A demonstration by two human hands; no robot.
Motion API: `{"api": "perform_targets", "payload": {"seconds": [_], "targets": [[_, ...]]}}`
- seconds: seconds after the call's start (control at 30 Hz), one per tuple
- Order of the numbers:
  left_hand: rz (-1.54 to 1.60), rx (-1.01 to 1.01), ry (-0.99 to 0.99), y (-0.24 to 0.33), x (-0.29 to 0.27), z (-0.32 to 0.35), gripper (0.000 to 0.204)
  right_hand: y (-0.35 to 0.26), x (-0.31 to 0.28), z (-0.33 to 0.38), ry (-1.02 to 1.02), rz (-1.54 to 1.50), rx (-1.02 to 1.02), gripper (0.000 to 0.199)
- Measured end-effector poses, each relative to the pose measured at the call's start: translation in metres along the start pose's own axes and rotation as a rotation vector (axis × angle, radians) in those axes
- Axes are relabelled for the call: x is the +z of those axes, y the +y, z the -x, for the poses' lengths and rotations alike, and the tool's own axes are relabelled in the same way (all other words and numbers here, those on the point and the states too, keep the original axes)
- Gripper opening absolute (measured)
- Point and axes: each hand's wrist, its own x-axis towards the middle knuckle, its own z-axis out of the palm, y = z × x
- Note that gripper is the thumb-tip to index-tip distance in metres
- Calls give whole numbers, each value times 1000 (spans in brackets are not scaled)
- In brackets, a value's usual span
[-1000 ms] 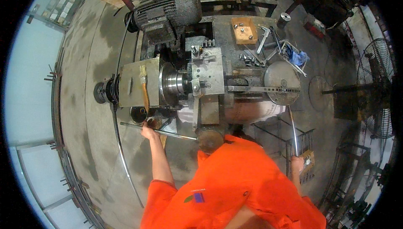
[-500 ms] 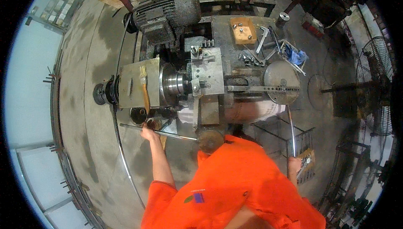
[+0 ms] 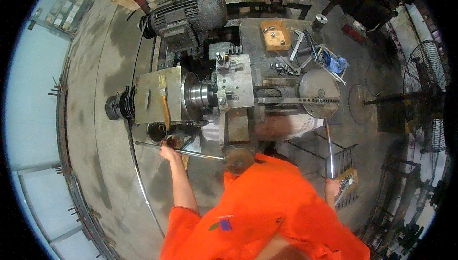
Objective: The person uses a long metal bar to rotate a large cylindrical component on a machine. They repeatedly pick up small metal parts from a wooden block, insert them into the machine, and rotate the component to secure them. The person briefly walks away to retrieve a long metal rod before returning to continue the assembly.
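My left hand [image 3: 170,151] is closed around a steel lever rod [image 3: 202,155], whose right end meets a round metal hub [image 3: 239,160] in front of my orange shirt. At the right, my right hand [image 3: 332,187] is closed on the lower end of a long shiny metal bar [image 3: 330,152]. The bar's upper end reaches the round metal disc [image 3: 318,93] of the machine. Ahead of me is a machine with a steel spindle [image 3: 196,95], a flat block with holes [image 3: 241,81] and a cover plate [image 3: 157,95]. A wooden-handled brush [image 3: 165,105] lies on the plate.
A large dark motor [image 3: 191,19] stands beyond the spindle. A yellow box with small metal parts [image 3: 275,36], wrenches [image 3: 297,44] and a blue cloth [image 3: 336,63] lie on the bench. A fan [image 3: 424,88] stands at the right. Near my right hand is a metal rack [image 3: 347,157].
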Motion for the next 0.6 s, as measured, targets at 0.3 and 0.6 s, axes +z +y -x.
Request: {"api": "perform_targets", "payload": {"seconds": [0.3, 0.6], "targets": [[-45, 17, -41, -4, -7, -6, 14, -3, 1, 1, 7, 0, 16, 44], [-7, 20, -41, -3, -3, -2, 18, -84, -14, -16, 112, -175, -332, 50]]}}
